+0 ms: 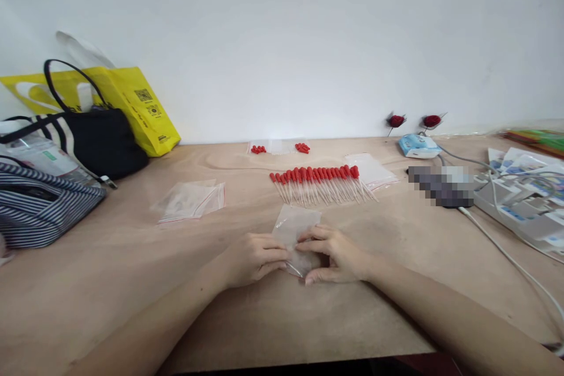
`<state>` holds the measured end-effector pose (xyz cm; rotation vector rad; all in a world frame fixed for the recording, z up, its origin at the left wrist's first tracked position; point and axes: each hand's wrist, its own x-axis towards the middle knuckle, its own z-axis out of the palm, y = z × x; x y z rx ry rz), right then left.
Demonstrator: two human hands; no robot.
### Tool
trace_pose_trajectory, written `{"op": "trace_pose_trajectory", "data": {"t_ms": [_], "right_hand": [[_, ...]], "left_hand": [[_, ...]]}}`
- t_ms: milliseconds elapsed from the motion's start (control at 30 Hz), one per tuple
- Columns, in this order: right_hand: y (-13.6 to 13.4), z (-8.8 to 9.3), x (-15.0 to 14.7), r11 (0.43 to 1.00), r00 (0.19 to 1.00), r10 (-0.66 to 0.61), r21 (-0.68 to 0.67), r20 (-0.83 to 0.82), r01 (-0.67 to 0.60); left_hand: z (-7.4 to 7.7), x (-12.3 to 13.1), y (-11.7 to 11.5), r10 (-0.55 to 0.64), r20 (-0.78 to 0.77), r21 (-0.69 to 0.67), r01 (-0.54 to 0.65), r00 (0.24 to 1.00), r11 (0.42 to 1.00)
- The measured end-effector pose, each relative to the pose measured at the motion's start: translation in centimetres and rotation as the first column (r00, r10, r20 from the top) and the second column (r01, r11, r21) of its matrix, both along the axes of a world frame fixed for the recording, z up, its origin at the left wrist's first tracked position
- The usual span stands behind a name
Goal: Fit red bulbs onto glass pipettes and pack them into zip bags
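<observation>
A small clear zip bag lies flat on the table between my two hands. My left hand has its fingers close together on the bag's left edge, its thumb side toward me. My right hand arches over the bag's right side, fingertips touching the plastic and thumb held apart near its lower end. Just beyond the bag lies a row of many thin sticks with red tips, side by side, tips pointing away from me. The bag looks to have nothing inside, though my fingers cover part of it.
More zip bags lie at left, and another bag behind the sticks. Small red pieces rest on plastic near the wall. Bags, including a yellow one, stand far left. A power strip and cables occupy the right.
</observation>
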<state>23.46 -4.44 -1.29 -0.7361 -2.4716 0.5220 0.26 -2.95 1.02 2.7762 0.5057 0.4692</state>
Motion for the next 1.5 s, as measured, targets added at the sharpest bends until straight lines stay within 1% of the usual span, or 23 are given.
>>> {"op": "trace_pose_trajectory", "data": {"t_ms": [67, 133, 267, 367, 433, 533, 600, 633, 700, 733, 767, 800, 900, 933, 967, 1000, 1033, 1100, 1133, 1167, 1233, 1367, 1500], "right_hand": [[0.2, 0.1, 0.4, 0.999, 0.999, 0.027, -0.025, -0.025, -0.028], [0.3, 0.4, 0.7, 0.999, 0.998, 0.051, -0.016, -0.026, -0.051], [0.2, 1.5, 1.1, 0.993, 0.999, 0.01, 0.121, 0.043, -0.015], [-0.1, 1.9, 0.8, 0.984, 0.997, -0.018, 0.18, 0.077, 0.004], [-0.2, 1.7, 0.5, 0.986, 0.995, -0.027, 0.168, 0.1, 0.01], [0.0, 0.7, 0.2, 0.993, 0.991, -0.061, 0.106, 0.118, 0.049], [0.3, 0.1, 0.2, 0.994, 0.988, -0.105, 0.055, 0.113, 0.099], [0.5, -0.2, 0.2, 0.991, 0.985, -0.13, 0.031, 0.11, 0.127], [0.8, -0.4, 0.2, 0.983, 0.977, -0.182, -0.004, 0.106, 0.184], [1.0, -0.4, 0.2, 0.977, 0.972, -0.208, -0.015, 0.105, 0.211], [1.1, -0.4, 0.2, 0.972, 0.967, -0.231, -0.024, 0.105, 0.235], [1.2, -0.3, 0.1, 0.967, 0.963, -0.25, -0.03, 0.103, 0.254], [1.5, -0.1, -0.2, 0.96, 0.958, -0.272, -0.036, 0.089, 0.276], [1.5, -0.1, -0.3, 0.961, 0.959, -0.271, -0.032, 0.084, 0.275], [1.6, -0.1, -0.4, 0.962, 0.96, -0.27, -0.026, 0.079, 0.273], [1.6, -0.1, -0.5, 0.962, 0.96, -0.269, -0.02, 0.076, 0.271], [1.7, -0.2, -0.5, 0.963, 0.96, -0.269, -0.016, 0.075, 0.271], [1.7, -0.2, -0.6, 0.961, 0.959, -0.273, -0.014, 0.078, 0.275], [1.7, -0.2, -0.7, 0.96, 0.958, -0.276, -0.015, 0.081, 0.278], [1.6, -0.3, -0.7, 0.96, 0.957, -0.278, -0.016, 0.084, 0.28], [1.6, -0.3, -0.6, 0.96, 0.957, -0.279, -0.013, 0.085, 0.281], [1.7, -0.2, -0.4, 0.955, 0.952, -0.296, -0.009, 0.075, 0.298], [1.9, -0.2, -0.2, 0.951, 0.947, -0.309, -0.003, 0.089, 0.311]], "left_hand": [[-0.1, -0.4, 0.3, -0.002, 0.011, 0.021, 0.001, 1.0, 1.0], [-0.1, -0.6, 0.6, -0.034, 0.044, -0.002, 0.034, 0.998, 0.999], [-0.9, -0.2, 1.2, -0.126, 0.152, -0.073, 0.138, 0.98, 0.988], [-1.7, 0.8, 1.7, -0.106, 0.241, -0.113, 0.137, 0.965, 0.984], [-2.1, 1.6, 2.2, -0.084, 0.265, -0.144, 0.125, 0.961, 0.982], [-2.4, 2.7, 3.0, -0.05, 0.279, -0.176, 0.102, 0.959, 0.979], [-2.6, 3.3, 3.3, 0.029, 0.339, -0.157, 0.027, 0.94, 0.987], [-2.6, 3.4, 3.4, 0.108, 0.374, -0.145, -0.057, 0.921, 0.988], [-2.6, 3.6, 3.3, 0.308, 0.413, -0.14, -0.274, 0.857, 0.951], [-2.6, 3.6, 3.1, 0.384, 0.408, -0.142, -0.358, 0.828, 0.923], [-2.6, 3.5, 2.9, 0.421, 0.392, -0.139, -0.4, 0.818, 0.906], [-2.5, 3.3, 2.7, 0.415, 0.374, -0.132, -0.395, 0.829, 0.909], [-2.0, 2.9, 2.0, 0.272, 0.356, -0.144, -0.235, 0.894, 0.961], [-1.8, 2.7, 1.8, 0.252, 0.353, -0.174, -0.201, 0.901, 0.964], [-1.7, 2.7, 1.7, 0.264, 0.338, -0.224, -0.195, 0.903, 0.955], [-1.5, 2.7, 1.5, 0.311, 0.307, -0.295, -0.221, 0.9, 0.93], [-1.5, 2.9, 1.4, 0.381, 0.259, -0.378, -0.27, 0.888, 0.886], [-1.6, 3.4, 1.3, 0.519, 0.145, -0.536, -0.374, 0.842, 0.757], [-1.8, 3.8, 1.3, 0.565, 0.108, -0.599, -0.4, 0.818, 0.693], [-1.9, 4.1, 1.4, 0.593, 0.092, -0.651, -0.402, 0.8, 0.644], [-2.1, 4.6, 1.5, 0.625, 0.097, -0.731, -0.371, 0.775, 0.573], [-1.7, 4.6, 1.4, 0.649, 0.133, -0.85, -0.251, 0.749, 0.464], [-1.2, 3.9, 1.3, 0.638, 0.218, -0.908, -0.086, 0.739, 0.41]]}}
